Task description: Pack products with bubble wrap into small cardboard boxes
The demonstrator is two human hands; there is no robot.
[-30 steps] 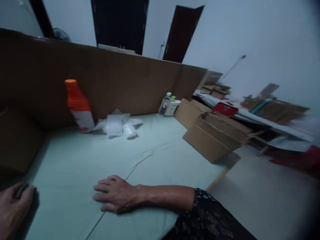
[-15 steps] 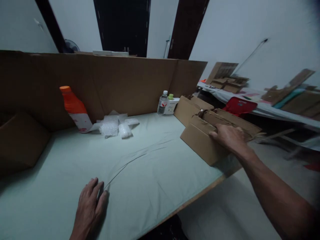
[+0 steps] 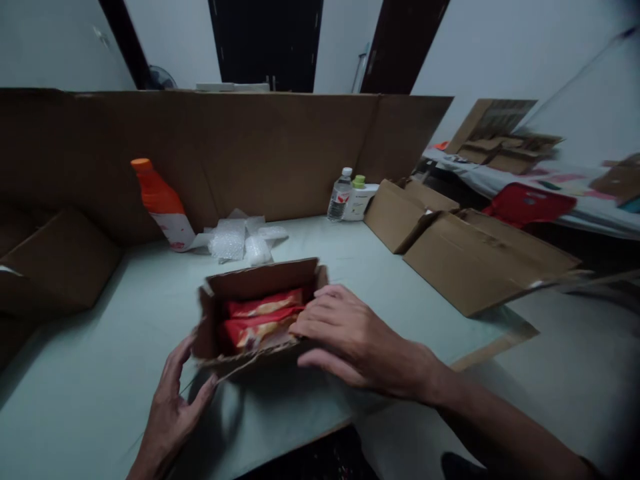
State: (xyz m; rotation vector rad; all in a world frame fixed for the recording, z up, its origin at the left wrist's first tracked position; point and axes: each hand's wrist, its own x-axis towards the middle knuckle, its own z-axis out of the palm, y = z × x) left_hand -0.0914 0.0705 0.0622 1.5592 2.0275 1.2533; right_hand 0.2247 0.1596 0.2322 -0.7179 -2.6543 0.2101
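Observation:
A small open cardboard box (image 3: 270, 275) with red-and-yellow packets (image 3: 263, 320) inside is in front of me, tilted slightly toward me. My right hand (image 3: 350, 333) grips its right end, with the fingers over the wall and the thumb on the near side. At the box's left near corner is my left hand (image 3: 177, 403). Its fingers and thumb are spread around that corner, and the fingertips touch or nearly touch the cardboard. The box's lower part lies in shadow, so I cannot tell whether it rests on the table.
More open cardboard boxes (image 3: 480, 257) stand along the table's right edge, and another box (image 3: 60, 263) is at the left. Against the cardboard screen (image 3: 280, 160) are an orange bottle (image 3: 163, 203), bubble wrap (image 3: 227, 240), a water bottle (image 3: 340, 197) and a white bottle (image 3: 361, 202).
My right hand has moved left from the boxes at the right edge, bringing the small box with packets to the front middle. My left hand is now at that box's corner. The view has shifted slightly.

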